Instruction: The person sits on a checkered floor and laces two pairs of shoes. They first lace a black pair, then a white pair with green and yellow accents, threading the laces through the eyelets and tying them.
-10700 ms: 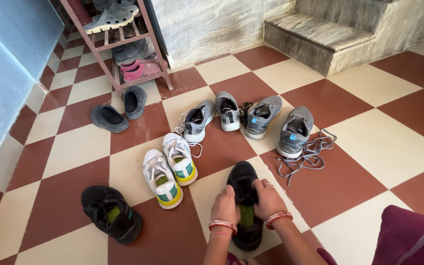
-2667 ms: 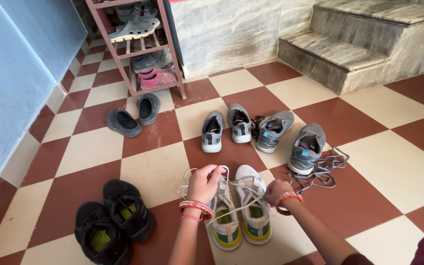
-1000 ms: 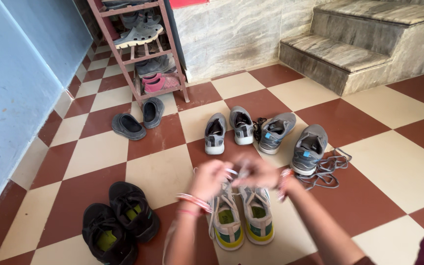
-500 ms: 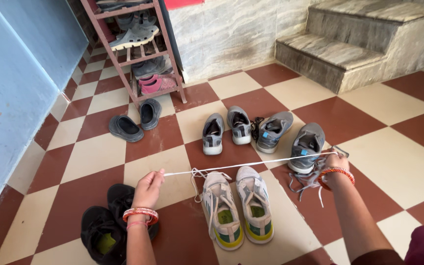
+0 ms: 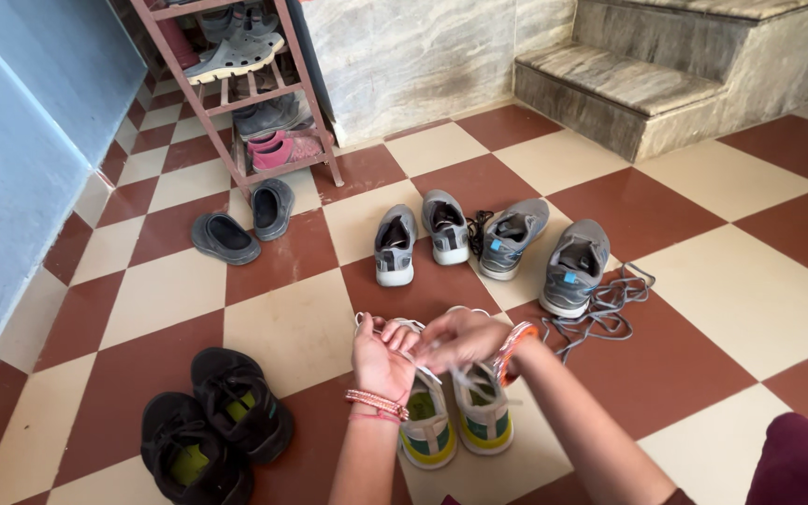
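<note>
The white lace [image 5: 395,324] is gathered in small loops between both hands, just above the pair of white sneakers [image 5: 455,416] with yellow-green soles that stands on the floor at near centre. The sneakers lie side by side with their long axes running near to far, heels toward the person and toes hidden under the hands, so they seem to point away toward the far wall. The left hand [image 5: 381,358] is palm-up with its fingers curled around the lace loops; the right hand [image 5: 457,337] comes across from the right and pinches the same lace at the left hand's fingertips, though motion blur makes the exact hold hard to read. Both wrists wear red-orange bangles. To the near left a pair of black sneakers [image 5: 212,430] with green insoles rests side by side. Farther off, two pairs of grey sneakers [image 5: 479,243] stand in a loose row, and a tangle of grey laces [image 5: 610,309] lies beside the rightmost shoe. Two dark slip-on clogs [image 5: 245,220] lie to the far left, in front of a reddish metal shoe rack [image 5: 278,84] holding more footwear. The floor [image 5: 750,299] is a checker of cream and red-brown tiles set diagonally. A pale blue wall [image 5: 21,140] runs along the left, and grey stone steps [image 5: 628,89] rise at the far right beside a marbled wall.
</note>
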